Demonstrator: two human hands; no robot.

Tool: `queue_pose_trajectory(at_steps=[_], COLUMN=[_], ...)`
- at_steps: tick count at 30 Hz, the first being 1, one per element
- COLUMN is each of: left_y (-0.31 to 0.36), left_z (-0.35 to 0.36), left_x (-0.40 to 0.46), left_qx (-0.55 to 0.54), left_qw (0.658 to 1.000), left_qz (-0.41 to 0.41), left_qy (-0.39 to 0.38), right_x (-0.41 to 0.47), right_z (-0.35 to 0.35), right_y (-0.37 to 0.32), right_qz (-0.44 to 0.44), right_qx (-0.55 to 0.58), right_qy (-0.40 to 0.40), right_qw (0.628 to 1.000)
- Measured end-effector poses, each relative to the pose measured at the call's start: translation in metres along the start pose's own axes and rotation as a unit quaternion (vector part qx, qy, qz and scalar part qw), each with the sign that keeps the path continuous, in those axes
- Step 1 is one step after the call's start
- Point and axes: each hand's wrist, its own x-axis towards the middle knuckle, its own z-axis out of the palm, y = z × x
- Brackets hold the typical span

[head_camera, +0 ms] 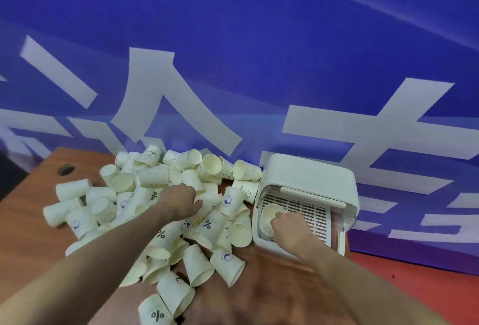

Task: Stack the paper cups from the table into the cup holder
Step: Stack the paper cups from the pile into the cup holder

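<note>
Step in hand: nesting. The right hand point(286, 222) pinches the stacked cups point(269, 217) inside the cup holder point(311, 172); the left hand point(181, 199) grips a cup in the loose cups point(145, 177) on the desk point(26, 234). Next move: carry that cup over, mouth aligned.

The left hand point(178, 201) is burying its fingertips among the heaped cream paper cups point(160, 210), so its grip is not showing. The right hand point(287, 223) is covering the near rim of the nested stack of cups point(269, 217) inside the white plastic holder box point(311, 190). The bottom edge is cutting off both forearms and the nearest cup with a percent mark point(155, 310).
</note>
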Motion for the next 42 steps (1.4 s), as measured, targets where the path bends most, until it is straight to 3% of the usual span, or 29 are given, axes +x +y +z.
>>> queue_pose_trajectory(at_steps=[4,12,26,35,42], left_y=[-0.010,-0.058,-0.140,-0.155,-0.130], left_z=[0.001,-0.016,0.004,0.007,0.000], left_x=[0.000,-0.013,-0.046,-0.008,0.059], left_qx=[0.005,0.030,0.010,-0.010,-0.041], left_qw=[1.000,0.997,0.997,0.998,0.996], left_qz=[0.003,-0.001,-0.073,-0.046,-0.011], left_qy=[0.007,0.072,0.027,0.035,0.077], right_x=[0.003,0.011,0.057,0.115,0.161], right_z=[0.003,-0.025,-0.089,-0.104,-0.100], right_y=[-0.003,-0.020,-0.108,-0.109,-0.106], right_qz=[0.019,0.001,-0.070,0.039,0.106], right_qx=[0.021,0.061,0.078,0.135,0.190], right_qy=[-0.008,0.105,0.101,0.086,0.079], right_qw=[1.000,0.993,0.989,0.986,0.973])
